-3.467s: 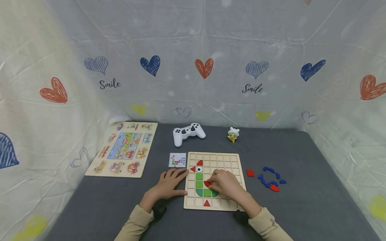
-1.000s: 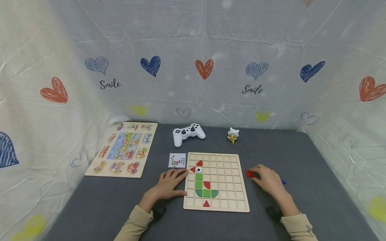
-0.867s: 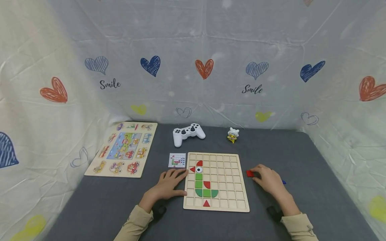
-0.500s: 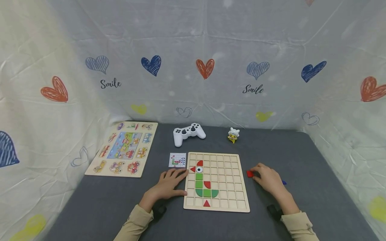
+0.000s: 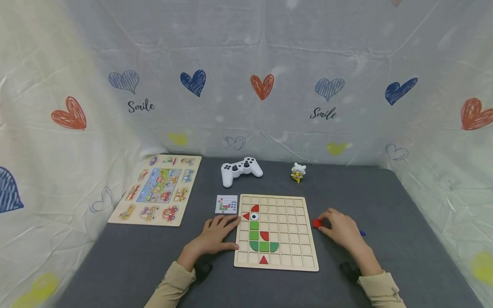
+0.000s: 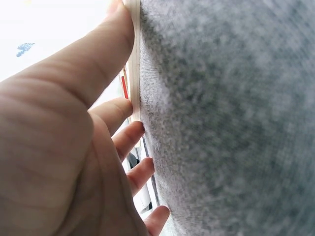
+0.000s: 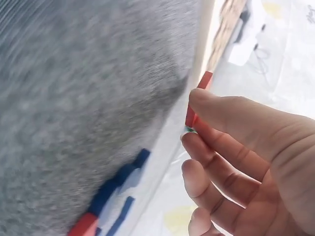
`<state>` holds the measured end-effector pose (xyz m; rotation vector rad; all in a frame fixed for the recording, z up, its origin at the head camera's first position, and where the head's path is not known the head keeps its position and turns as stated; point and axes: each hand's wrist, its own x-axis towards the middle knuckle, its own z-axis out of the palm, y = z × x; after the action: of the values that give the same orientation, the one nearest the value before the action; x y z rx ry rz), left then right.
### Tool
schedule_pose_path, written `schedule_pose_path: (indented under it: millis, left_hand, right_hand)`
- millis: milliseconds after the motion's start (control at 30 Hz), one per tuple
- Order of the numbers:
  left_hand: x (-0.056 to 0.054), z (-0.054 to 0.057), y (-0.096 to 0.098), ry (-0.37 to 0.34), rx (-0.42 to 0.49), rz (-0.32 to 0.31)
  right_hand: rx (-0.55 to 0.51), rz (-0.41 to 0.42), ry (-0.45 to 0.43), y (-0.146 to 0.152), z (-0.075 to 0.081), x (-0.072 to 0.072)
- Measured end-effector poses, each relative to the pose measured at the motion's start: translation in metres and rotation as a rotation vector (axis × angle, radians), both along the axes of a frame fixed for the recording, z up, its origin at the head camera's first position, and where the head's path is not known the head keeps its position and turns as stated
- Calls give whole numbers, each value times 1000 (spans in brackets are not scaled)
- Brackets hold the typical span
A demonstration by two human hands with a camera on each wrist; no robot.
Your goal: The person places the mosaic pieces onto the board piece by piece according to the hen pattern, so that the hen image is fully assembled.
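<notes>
On the left, my left hand (image 5: 213, 237) lies with fingers spread, index fingertip and thumb touching the left edge of the wooden grid board (image 5: 290, 222). Green squares (image 5: 254, 235), a white eye tile (image 5: 254, 216), a red quarter-round piece (image 5: 264, 235) and red triangles (image 5: 263, 260) sit in its cells. Beyond the board's right edge, my right hand (image 5: 340, 230) pinches a red square tile (image 5: 316, 223) between thumb and fingers. In the right wrist view that red tile (image 7: 206, 79) is seen edge-on, raised off the cloth.
Several blue pieces (image 7: 118, 178) and a red one (image 7: 84, 226) lie near my right hand, mostly hidden by it in the head view. A pattern card (image 5: 226, 204), game controller (image 5: 241, 170), figurine (image 5: 298, 172) and vehicle puzzle board (image 5: 184, 214) lie farther back.
My right hand has let go of the red quarter-round piece on the board, moved right and taken hold of the red square, which has just shifted slightly left. My left hand stays put.
</notes>
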<state>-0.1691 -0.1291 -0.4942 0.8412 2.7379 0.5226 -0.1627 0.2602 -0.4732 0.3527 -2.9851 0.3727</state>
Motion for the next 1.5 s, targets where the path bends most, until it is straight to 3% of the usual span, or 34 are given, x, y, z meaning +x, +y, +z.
schedule_pose_path:
  millis: [333, 1500]
  left_hand:
    - [0, 1, 0, -9, 6, 0]
    - [-1, -3, -1, 0, 6, -3]
  right_hand:
    - [-51, 51, 27, -23, 12, 7]
    - [-25, 244, 21, -96, 8, 15]
